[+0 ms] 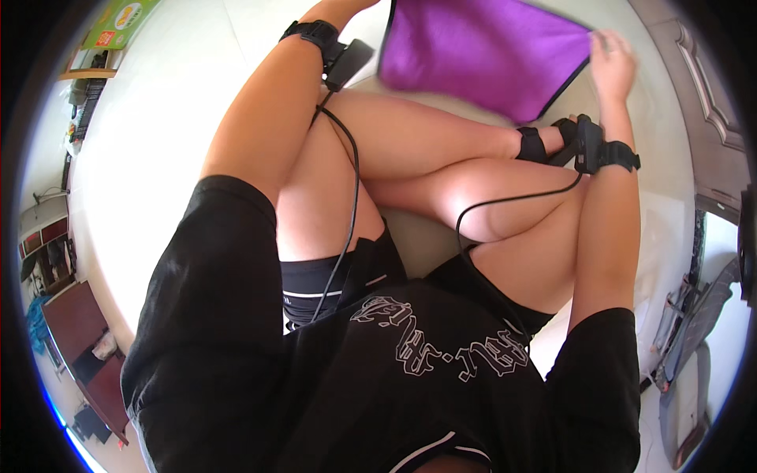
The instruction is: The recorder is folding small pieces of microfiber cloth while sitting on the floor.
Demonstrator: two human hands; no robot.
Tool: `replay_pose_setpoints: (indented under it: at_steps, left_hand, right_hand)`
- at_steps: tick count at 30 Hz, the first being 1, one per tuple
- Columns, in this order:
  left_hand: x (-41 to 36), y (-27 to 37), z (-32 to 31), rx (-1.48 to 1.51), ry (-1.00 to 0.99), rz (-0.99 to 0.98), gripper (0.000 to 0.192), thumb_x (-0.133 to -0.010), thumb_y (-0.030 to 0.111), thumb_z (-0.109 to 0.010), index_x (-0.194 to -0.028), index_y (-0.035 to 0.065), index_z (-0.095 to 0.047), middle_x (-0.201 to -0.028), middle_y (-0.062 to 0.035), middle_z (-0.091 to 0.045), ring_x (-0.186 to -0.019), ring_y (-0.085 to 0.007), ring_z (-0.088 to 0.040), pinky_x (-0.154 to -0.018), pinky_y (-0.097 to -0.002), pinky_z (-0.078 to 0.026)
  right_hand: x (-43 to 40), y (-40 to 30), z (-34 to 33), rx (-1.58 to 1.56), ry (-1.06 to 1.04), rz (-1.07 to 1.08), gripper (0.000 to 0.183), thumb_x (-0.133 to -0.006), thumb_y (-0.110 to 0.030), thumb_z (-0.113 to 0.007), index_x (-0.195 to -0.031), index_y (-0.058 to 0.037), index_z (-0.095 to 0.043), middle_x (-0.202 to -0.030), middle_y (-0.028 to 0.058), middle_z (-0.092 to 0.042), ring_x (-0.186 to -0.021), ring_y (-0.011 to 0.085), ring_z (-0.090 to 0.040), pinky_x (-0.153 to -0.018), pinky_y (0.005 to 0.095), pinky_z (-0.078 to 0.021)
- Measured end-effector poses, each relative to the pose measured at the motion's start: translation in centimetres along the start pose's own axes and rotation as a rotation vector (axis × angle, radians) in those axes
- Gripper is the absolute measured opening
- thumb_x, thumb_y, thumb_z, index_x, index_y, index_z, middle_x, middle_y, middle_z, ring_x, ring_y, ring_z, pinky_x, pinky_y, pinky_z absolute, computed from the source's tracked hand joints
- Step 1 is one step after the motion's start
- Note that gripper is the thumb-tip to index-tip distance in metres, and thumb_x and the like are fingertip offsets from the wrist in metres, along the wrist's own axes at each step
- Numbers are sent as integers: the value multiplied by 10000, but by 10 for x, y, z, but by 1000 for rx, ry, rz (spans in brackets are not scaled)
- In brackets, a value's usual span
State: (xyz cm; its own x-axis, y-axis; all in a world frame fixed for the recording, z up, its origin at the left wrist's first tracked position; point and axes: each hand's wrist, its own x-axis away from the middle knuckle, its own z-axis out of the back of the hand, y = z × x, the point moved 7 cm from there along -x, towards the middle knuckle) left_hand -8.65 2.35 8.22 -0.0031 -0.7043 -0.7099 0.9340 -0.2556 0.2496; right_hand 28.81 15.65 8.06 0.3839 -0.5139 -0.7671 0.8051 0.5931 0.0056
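Observation:
A purple cloth with dark edging is spread out above my crossed legs, at the top of the view. My right hand pinches its right corner between thumb and fingers; the hand is slightly blurred. My left forearm reaches up past the top edge, so my left hand is out of view, and whether it touches the cloth cannot be told. The cloth's upper part is also cut off. Both wrists wear black straps with small black devices, the left device and the right device, each with a cable.
I sit on a pale, smooth surface. Black cables run over my thighs towards my shirt. At the left rim are a green printed package and reddish-brown furniture. A panelled wooden piece and a grey chair-like object stand on the right.

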Motion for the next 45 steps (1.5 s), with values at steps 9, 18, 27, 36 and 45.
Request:
replay_pose_setpoints:
  at_steps: [9,18,27,36,45]
  left_hand:
    - [-23,20,23,143,204,-56,89,-840,37,-675,-928,44,-690,-946,-167,-625,-891,-376,-611,-784,-431,-501]
    - [65,-26,-59,-154,-1299,258,359,-803,347,-680,-1037,93,-776,-1113,-184,-731,-1022,-357,-676,-901,-485,-515]
    - [20,-40,-5,1385,-593,651,302,-807,217,-591,-949,-35,-679,-910,-117,-673,-838,-231,-602,-828,-397,-509]
    - [-11,-34,-2,15,7,200,209,-756,197,-713,-867,19,-712,-973,-252,-667,-995,-448,-619,-885,-495,-501]
    - [3,-33,-8,15,-99,134,182,-786,163,-680,-917,44,-720,-954,-195,-685,-931,-382,-647,-830,-446,-521]
  right_hand:
    - [-6,-3,50,42,270,108,225,-867,-275,-754,-1032,-122,-764,-1101,93,-707,-1033,274,-658,-924,391,-500]
    - [73,-26,-44,-650,-1191,-279,204,-880,-168,-683,-978,10,-705,-930,60,-710,-891,154,-649,-844,304,-505]
    - [35,7,-29,-1657,-574,-713,228,-889,-184,-647,-1065,-42,-670,-1007,0,-688,-903,147,-619,-850,304,-478]
    - [4,-7,-10,-123,17,-288,251,-867,-321,-630,-957,-114,-739,-912,129,-731,-857,349,-691,-793,435,-544]
    - [40,26,-59,-311,-404,-316,245,-883,-242,-671,-1016,-44,-728,-881,121,-726,-807,263,-687,-779,382,-534]
